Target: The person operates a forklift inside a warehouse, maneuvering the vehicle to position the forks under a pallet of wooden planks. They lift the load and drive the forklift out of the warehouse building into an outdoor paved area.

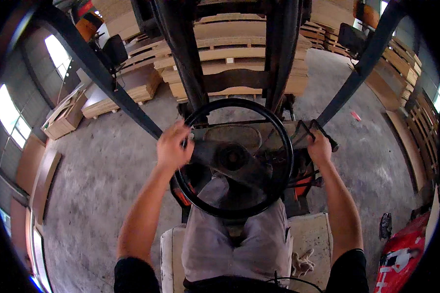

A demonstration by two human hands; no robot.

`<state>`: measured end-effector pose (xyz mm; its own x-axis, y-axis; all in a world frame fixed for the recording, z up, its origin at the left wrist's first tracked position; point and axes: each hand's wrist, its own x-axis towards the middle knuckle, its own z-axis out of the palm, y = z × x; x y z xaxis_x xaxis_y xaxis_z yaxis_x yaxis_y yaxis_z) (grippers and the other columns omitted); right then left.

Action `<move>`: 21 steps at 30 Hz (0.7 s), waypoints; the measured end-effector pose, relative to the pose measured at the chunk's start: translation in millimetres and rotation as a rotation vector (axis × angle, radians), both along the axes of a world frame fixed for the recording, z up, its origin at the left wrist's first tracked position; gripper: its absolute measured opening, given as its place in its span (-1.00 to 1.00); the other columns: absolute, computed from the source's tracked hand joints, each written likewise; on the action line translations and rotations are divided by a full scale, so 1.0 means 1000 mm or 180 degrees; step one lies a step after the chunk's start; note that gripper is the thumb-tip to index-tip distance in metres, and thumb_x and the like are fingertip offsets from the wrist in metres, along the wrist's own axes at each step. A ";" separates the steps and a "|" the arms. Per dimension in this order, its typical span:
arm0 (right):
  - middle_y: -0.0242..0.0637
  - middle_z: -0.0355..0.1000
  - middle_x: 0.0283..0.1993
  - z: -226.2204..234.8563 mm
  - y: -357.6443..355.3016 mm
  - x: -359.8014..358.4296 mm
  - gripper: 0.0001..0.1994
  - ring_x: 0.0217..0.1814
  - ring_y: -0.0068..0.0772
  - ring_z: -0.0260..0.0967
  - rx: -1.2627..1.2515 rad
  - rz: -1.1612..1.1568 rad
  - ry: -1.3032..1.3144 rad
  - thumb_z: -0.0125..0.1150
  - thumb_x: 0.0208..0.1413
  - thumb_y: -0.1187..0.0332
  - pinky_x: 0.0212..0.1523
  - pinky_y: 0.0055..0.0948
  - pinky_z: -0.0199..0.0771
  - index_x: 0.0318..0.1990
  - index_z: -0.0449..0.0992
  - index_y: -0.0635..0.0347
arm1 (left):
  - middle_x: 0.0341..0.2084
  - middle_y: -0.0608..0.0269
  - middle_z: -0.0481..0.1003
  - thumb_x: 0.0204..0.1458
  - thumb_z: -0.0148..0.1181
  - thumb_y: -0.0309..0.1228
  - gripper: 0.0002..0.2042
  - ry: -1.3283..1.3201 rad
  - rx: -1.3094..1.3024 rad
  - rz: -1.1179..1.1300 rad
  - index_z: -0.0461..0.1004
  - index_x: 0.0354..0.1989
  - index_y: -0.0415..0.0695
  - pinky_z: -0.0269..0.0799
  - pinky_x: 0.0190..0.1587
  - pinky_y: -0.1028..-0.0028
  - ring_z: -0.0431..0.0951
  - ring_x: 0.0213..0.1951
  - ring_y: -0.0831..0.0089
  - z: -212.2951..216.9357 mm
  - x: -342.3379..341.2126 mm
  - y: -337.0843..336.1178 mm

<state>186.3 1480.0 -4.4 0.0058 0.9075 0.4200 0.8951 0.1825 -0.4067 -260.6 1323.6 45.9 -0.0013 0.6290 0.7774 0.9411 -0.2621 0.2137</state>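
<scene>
A black steering wheel (235,213) stands in front of me, its broad centre hub turned at a slant. My left hand (174,146) is closed at the wheel's upper left rim, fingers curled and a little blurred. To the right of the wheel, my right hand (319,147) is closed around a control lever (304,128) beside the dashboard. Parts of the lever are hidden by the fingers. Below the wheel are my legs in grey trousers (210,249), on a worn pale seat (310,229).
Ahead rises the dark forklift mast (183,53), with stacked wooden boards (237,53) behind it. Slanting posts (344,93) flank the cab. More board stacks (127,90) lie left, pallets (428,132) right. A red wrapped bundle (401,259) is near right; pale gloves (303,262) rest on the seat.
</scene>
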 end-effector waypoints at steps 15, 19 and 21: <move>-0.05 0.55 -0.07 -0.005 -0.026 -0.009 -0.60 -0.05 0.09 0.49 0.0000 0.0158 0.0167 0.11 0.23 0.14 -0.05 -0.02 0.51 0.16 0.48 0.04 | -0.32 0.19 0.54 -0.24 0.29 -0.52 -0.82 0.0191 -0.0440 -0.2134 0.58 -0.37 -0.13 0.55 0.02 0.28 0.52 0.09 0.14 -0.076 0.171 -0.100; -0.03 0.53 -0.13 -0.032 -0.037 -0.005 -0.59 -0.13 0.08 0.49 0.0768 0.0326 0.0121 0.10 0.24 0.11 -0.17 0.02 0.50 0.21 0.41 -0.07 | -0.41 0.25 0.54 -0.29 0.29 -0.54 -0.85 0.0407 -0.0197 -0.1883 0.57 -0.45 -0.10 0.63 -0.13 0.22 0.61 -0.05 0.15 -0.068 0.089 -0.127; -0.02 0.50 -0.24 -0.037 -0.035 -0.005 -0.61 -0.22 0.08 0.47 0.1014 0.0254 -0.0005 0.08 0.26 0.13 -0.26 0.02 0.47 0.21 0.37 -0.08 | -0.40 0.22 0.53 -0.29 0.30 -0.53 -0.87 0.0518 -0.0014 -0.1567 0.56 -0.48 -0.11 0.62 -0.13 0.23 0.61 -0.06 0.15 -0.067 0.053 -0.123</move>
<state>181.1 1444.8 -41.3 -0.0610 0.7281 0.6827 0.8734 0.3700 -0.3166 -207.7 1200.2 -21.6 0.4164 0.5278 0.7403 0.7275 -0.6817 0.0769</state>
